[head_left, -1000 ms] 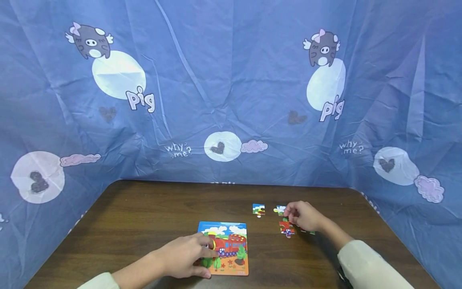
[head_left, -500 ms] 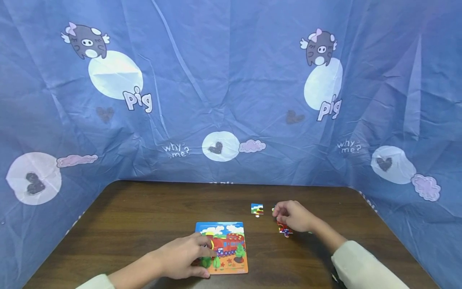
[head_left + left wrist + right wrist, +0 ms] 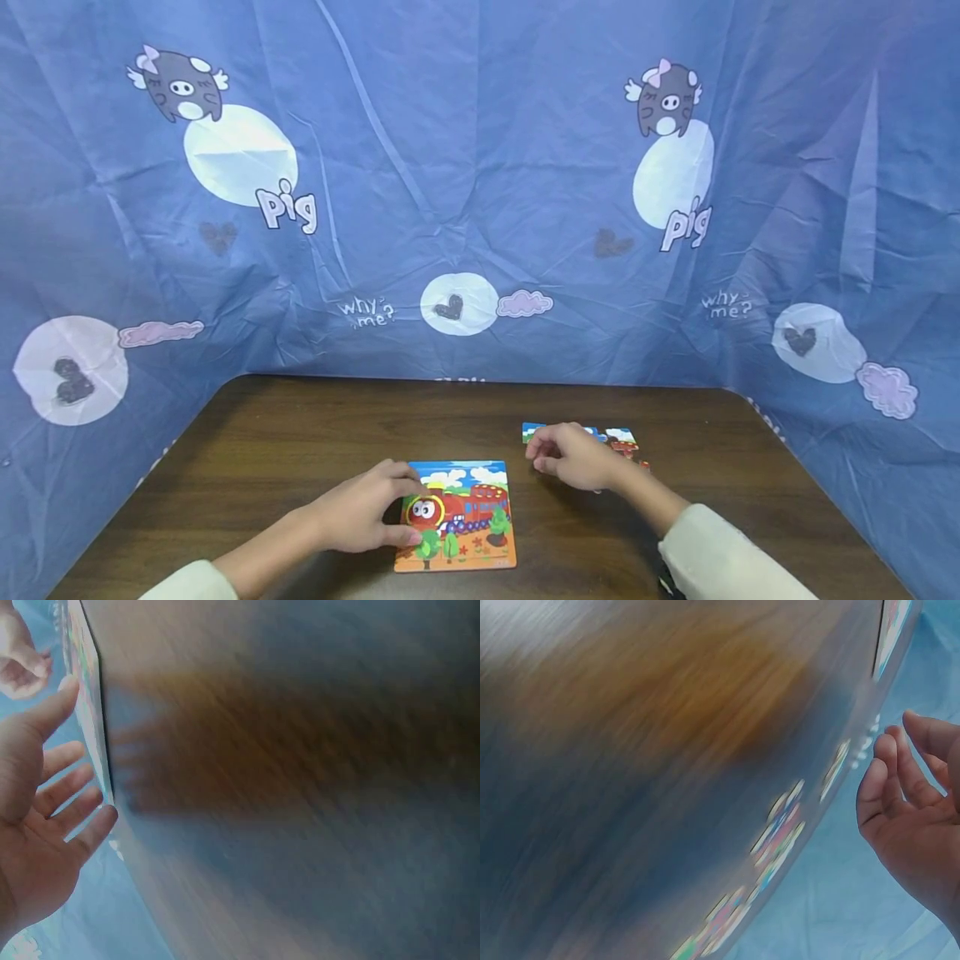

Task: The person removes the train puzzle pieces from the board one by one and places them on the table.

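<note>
Sleeves: pale cuffs [image 3: 191, 583] at both forearms, nearest the viewer; the desk's near edge lies out of view.
Train board: a flat, square puzzle board [image 3: 463, 542] showing a red train, on the near part of the desk [image 3: 337, 425], about midway between its left and right edges.
Board handling: probably light and stiff, its glossy face perhaps slippery; best held by two opposite edges.
Board writing: a tiny mark in its near right corner, too small to read.
Left grip: left hand [image 3: 360, 510] with fingers spread, thumb and forefinger reaching over the board's left edge; whether they press on it cannot be told.
Right grip: right hand [image 3: 573, 456] loosely bent, thumb apart from the fingers, nothing visible between them; it hovers between the board and the desk's far right corner.
Loose pieces: several interlocking pieces [image 3: 621, 437] toward the far right corner, partly hidden by the right hand; likely very light, with tabs that could bend, so best pinched at straight sides.
Backdrop: blue cloth [image 3: 375, 167] beyond the desk's far edge, printed "pig" and "why me?", each twice; lettering at its foot is cut off. No brand is legible.
</note>
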`<state>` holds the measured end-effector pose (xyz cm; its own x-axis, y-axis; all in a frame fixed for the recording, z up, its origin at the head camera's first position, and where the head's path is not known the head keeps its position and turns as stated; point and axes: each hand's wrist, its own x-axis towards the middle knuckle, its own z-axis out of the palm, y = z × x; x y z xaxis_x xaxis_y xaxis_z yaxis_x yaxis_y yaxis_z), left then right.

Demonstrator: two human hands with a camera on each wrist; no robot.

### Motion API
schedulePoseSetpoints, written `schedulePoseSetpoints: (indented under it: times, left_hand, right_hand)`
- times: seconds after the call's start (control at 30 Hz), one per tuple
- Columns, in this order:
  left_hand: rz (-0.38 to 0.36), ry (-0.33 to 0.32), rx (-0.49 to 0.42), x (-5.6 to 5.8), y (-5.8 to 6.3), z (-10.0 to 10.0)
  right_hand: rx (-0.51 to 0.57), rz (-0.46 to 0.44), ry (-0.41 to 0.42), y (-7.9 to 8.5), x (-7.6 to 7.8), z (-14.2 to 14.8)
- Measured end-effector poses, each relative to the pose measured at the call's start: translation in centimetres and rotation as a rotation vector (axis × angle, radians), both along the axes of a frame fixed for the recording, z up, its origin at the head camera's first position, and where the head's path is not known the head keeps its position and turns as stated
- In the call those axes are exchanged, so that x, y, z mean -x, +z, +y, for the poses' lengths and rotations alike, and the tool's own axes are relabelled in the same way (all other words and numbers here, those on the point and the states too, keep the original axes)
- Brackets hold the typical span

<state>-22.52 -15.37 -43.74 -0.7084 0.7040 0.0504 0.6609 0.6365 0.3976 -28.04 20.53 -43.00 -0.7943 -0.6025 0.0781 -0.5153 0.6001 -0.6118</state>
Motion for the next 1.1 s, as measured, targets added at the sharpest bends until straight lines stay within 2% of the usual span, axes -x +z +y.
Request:
schedulePoseSetpoints:
  times: [0.13, 0.3, 0.57, 0.87, 1.1]
  left_hand:
    - [-0.041, 0.044, 0.000, 0.6, -0.3, -0.5]
    - [-0.047, 0.062, 0.016, 1.3, -0.6, -0.8]
    - [-0.061, 0.088, 0.025, 1.4, -0.7, -0.6]
    - [-0.063, 0.080, -0.003, 1.5, -0.9, -0.6]
    - [-0.056, 0.086, 0.000, 1.8, -1.2, -0.8]
  right_hand:
    - [0.006, -0.006, 0.042, 0.0, -0.2, -1.6]
    - [-0.007, -0.031, 0.076, 0.1, -0.7, -3.5]
    - [-0.041, -0.075, 0.123, 0.0, -1.2, -6.4]
    - [-0.081, -0.070, 0.179, -0.2, -1.7, -9.7]
    - [-0.164, -0.042, 0.177, -0.2, -1.9, -11.3]
